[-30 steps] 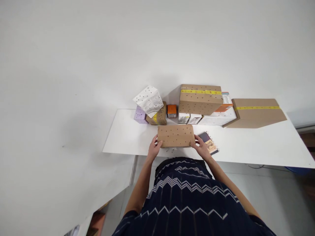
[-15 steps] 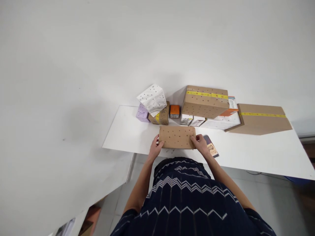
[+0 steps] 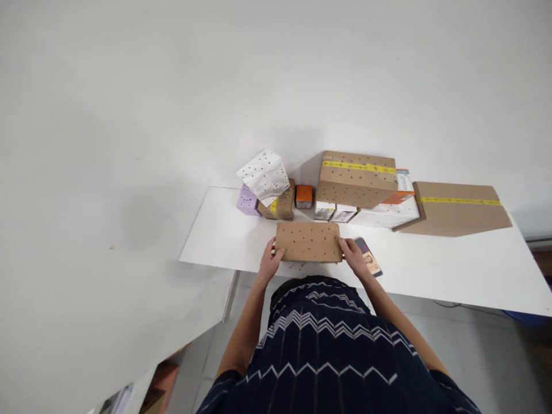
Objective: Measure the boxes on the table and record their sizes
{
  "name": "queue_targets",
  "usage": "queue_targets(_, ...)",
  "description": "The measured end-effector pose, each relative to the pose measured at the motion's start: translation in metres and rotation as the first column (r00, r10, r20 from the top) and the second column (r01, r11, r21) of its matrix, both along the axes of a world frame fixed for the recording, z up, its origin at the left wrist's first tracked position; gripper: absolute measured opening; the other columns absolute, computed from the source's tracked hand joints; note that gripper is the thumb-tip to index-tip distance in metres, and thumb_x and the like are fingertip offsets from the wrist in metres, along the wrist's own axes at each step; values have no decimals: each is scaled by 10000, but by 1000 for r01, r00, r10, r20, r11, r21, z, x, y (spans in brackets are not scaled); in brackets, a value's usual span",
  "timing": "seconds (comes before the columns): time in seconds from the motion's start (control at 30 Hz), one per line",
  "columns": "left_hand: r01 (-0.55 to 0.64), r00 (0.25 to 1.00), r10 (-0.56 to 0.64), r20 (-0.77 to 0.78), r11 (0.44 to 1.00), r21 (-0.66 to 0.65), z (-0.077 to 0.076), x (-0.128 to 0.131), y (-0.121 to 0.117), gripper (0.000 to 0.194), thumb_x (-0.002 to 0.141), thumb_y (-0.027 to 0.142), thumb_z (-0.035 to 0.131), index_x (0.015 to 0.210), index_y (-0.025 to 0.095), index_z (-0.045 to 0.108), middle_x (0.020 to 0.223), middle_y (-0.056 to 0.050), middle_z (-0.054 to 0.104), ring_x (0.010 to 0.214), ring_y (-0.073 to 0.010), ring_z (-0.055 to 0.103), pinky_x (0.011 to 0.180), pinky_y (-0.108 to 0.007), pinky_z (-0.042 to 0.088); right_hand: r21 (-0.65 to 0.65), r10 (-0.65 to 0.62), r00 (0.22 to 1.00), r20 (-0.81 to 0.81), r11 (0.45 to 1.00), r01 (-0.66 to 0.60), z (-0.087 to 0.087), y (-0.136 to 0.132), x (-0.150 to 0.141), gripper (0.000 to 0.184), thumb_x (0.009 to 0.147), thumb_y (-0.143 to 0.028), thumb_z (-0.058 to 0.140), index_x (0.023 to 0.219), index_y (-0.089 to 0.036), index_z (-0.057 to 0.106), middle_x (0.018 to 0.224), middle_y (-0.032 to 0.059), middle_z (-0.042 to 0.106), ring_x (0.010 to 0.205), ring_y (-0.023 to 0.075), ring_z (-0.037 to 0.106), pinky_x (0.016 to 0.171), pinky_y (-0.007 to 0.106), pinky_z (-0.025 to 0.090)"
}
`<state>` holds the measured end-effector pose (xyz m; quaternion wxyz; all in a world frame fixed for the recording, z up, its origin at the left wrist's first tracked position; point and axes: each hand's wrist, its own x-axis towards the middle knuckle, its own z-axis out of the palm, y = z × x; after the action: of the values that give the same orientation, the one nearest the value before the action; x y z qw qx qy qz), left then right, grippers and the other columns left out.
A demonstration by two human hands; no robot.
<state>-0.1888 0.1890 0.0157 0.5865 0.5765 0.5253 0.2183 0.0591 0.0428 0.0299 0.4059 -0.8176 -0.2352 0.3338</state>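
A brown cardboard box with small dark holes (image 3: 308,241) rests near the front edge of the white table (image 3: 452,261). My left hand (image 3: 269,261) grips its left end, fingers curled against the side. My right hand (image 3: 355,256) grips its right end the same way. A phone with a picture on its screen (image 3: 369,258) lies flat just right of my right hand.
Along the wall stand a lilac box (image 3: 247,200), a white dotted box (image 3: 264,174) leaning on a small brown box (image 3: 281,205), an orange box (image 3: 304,196), a taped brown box (image 3: 357,179) on white boxes, and a flat brown box (image 3: 459,209).
The box has shifted slightly between my hands and tilted a little; both hands keep hold of its ends. The view itself has moved a bit.
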Motion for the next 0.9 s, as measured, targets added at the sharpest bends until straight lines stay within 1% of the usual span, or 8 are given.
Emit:
queue_targets(0.07,-13,1000,12,-24,1000,-2,2,-1,-1,622,765,377,613,1327,175,442,1107,-110,578,829,-166,592,753,-305,502,-44,3,1000,6,999,-2,-12,-9,5,425,848,-551,369,896,-191,590,833,66,659,697,193,625,606,305,486)
queue_targets(0.13,-25,999,25,-37,1000,-2,4,-1,-1,634,772,371,617,1344,181,422,1116,-114,576,822,-162,594,745,-301,504,-176,90,988,123,982,-67,-26,-16,10,334,854,-454,417,904,-182,605,817,79,670,710,204,639,626,310,484)
queue_targets(0.27,-32,998,31,-47,999,-9,5,-4,1,705,767,389,633,1382,168,367,1122,-129,559,823,-161,590,749,-307,502,-436,369,896,248,868,-237,-50,-15,10,180,810,-231,516,939,-161,620,865,127,690,811,233,651,690,310,459)
queue_targets(0.5,-9,987,49,-151,968,252,8,-10,3,616,778,376,611,1343,212,427,1244,-141,467,992,-209,547,826,-363,493,-475,381,899,215,845,-244,-64,2,-1,174,785,-171,560,948,-130,604,927,168,682,912,234,640,700,267,430)
queue_targets(0.6,60,981,35,-193,885,461,11,-7,1,510,792,341,588,1276,214,495,1211,-122,480,1079,-230,516,912,-403,467,-511,368,912,182,827,-232,-63,6,-1,152,788,-158,543,917,-102,602,948,205,679,923,251,644,693,272,429)
queue_targets(0.73,190,959,20,-281,693,696,16,0,-2,400,791,309,592,1167,173,581,1227,-139,463,1187,-265,450,1016,-440,396,-534,336,934,122,815,-224,-56,2,1,88,773,-196,555,777,-114,588,850,197,691,832,244,665,628,258,432)
queue_targets(0.83,366,898,-28,-438,599,712,23,3,-5,403,781,354,629,1157,210,610,1312,-131,423,1269,-307,371,1053,-483,340,-528,291,954,69,822,-213,-44,-14,5,94,778,-226,518,738,-148,553,695,112,682,612,175,651,528,228,424)
queue_targets(0.9,503,830,-91,-550,548,668,30,4,-6,474,750,434,667,1188,264,604,1375,-110,391,1326,-355,282,1063,-545,286,-468,195,980,41,870,-154,-33,-28,7,80,766,-227,495,727,-163,525,622,61,655,491,139,604,466,216,412)
